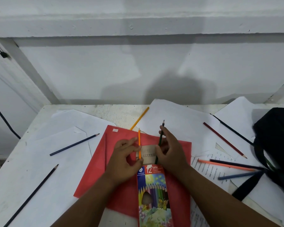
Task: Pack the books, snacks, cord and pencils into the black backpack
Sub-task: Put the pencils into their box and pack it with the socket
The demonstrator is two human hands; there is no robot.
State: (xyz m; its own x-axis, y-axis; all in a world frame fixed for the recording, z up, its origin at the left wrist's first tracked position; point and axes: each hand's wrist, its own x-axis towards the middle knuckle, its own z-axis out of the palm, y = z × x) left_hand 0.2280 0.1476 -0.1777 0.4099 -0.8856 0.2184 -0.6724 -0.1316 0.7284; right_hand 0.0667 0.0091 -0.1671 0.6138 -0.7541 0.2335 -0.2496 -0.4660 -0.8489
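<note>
We've got the pencil box [152,190] lying on the red folder [95,174], centre near, open flap at its far end. Left hand [126,163] pinches an orange pencil [139,145]; right hand [169,153] pinches a dark green pencil [161,141], both aimed at the box mouth. Pencils: light, stiff, smooth, prone to roll, so we'd pinch mid-shaft. The card box is flimsy, so we'd hold its sides. More pencils lie scattered on the surface [105,110]. The black backpack [275,145] sits far right.
</note>
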